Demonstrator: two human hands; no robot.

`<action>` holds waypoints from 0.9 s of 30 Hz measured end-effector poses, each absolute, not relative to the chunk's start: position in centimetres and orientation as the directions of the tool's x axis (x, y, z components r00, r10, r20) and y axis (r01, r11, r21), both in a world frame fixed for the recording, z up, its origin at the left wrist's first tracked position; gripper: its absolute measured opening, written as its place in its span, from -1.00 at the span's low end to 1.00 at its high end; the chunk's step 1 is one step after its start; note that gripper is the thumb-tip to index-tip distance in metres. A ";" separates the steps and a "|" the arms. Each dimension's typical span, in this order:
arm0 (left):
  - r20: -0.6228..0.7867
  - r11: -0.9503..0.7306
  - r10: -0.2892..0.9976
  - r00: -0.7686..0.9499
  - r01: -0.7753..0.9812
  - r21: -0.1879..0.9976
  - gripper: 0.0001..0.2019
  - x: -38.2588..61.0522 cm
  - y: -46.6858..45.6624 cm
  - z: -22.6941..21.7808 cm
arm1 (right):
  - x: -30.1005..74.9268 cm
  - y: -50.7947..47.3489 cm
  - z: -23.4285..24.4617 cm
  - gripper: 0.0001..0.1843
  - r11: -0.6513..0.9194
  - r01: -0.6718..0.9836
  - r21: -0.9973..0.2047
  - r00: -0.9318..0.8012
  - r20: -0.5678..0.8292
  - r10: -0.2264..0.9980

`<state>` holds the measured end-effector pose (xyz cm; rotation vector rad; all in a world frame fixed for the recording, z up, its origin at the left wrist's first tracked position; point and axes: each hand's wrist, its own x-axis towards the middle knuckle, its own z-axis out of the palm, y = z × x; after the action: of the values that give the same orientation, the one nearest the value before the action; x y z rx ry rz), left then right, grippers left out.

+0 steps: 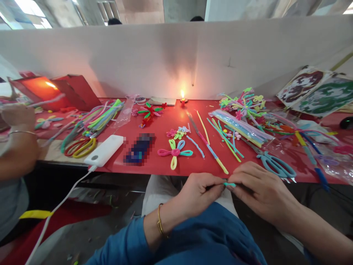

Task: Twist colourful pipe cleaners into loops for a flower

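Note:
Between my fingertips, just off the table's front edge, is a short piece of teal pipe cleaner [229, 184]. My left hand [202, 191] pinches its left end, and my right hand [261, 191] pinches the other end; part of it is hidden by the fingers. In front of my hands lies a pipe-cleaner flower [175, 152] with looped petals in pink, yellow, blue and teal. Smaller flower shapes [178, 132] sit just behind it. A long rod wrapped in coloured bands [211, 147] points toward my hands. Blue-handled scissors [275, 164] rest beside my right hand.
A lit candle [182, 103] burns at the back of the red table [162, 121]. A white power bank [104, 150] with a cable lies left. Bagged pipe cleaners [242, 127] and a flower bunch [245, 105] are at right. At far left, another person's hand [19, 119] works near a second flame.

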<state>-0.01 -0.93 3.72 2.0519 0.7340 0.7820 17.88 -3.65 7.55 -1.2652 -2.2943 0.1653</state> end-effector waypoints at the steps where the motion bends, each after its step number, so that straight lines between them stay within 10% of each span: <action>1: 0.330 -0.603 0.695 0.639 0.267 0.751 -0.74 -0.1 -0.9 3.7 | 17.7 -3.6 7.5 -0.86 0.501 0.766 -0.404 -0.396 0.317 0.862; 6: 0.616 -0.883 0.464 0.637 0.389 0.263 -0.76 -0.3 -0.7 2.7 | 16.5 -3.7 6.0 -0.74 -0.110 0.363 -0.925 -0.203 -0.194 0.960; 9: 0.624 -0.865 0.499 0.601 0.387 0.319 -0.76 -0.2 -0.5 2.0 | 16.2 -3.8 4.7 -0.72 -0.255 0.049 -0.966 -0.177 -0.260 0.949; 14: 0.278 -0.502 0.765 0.581 0.266 0.823 -0.78 -0.1 -0.2 2.6 | 18.0 -3.3 4.6 -0.86 0.223 0.541 -0.810 -0.131 0.181 0.975; 19: 0.166 -0.355 0.751 0.639 0.179 0.918 -0.74 0.0 -0.3 3.8 | 18.9 -3.1 6.2 -0.85 0.584 0.725 -0.365 -0.439 0.408 0.801; 23: 0.383 -0.657 0.685 0.620 0.299 0.692 -0.75 -0.2 -0.4 3.6 | 17.9 -3.2 6.7 -0.87 0.442 0.728 -0.524 -0.339 0.286 0.896; 27: 0.619 -0.874 0.479 0.623 0.403 0.271 -0.76 -0.3 -0.3 2.7 | 16.5 -3.5 6.4 -0.77 -0.087 0.358 -0.930 -0.145 -0.147 0.978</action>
<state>-0.32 -0.28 2.70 2.7333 0.7456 1.0896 16.48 -3.51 6.37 -1.4808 -1.5461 1.2375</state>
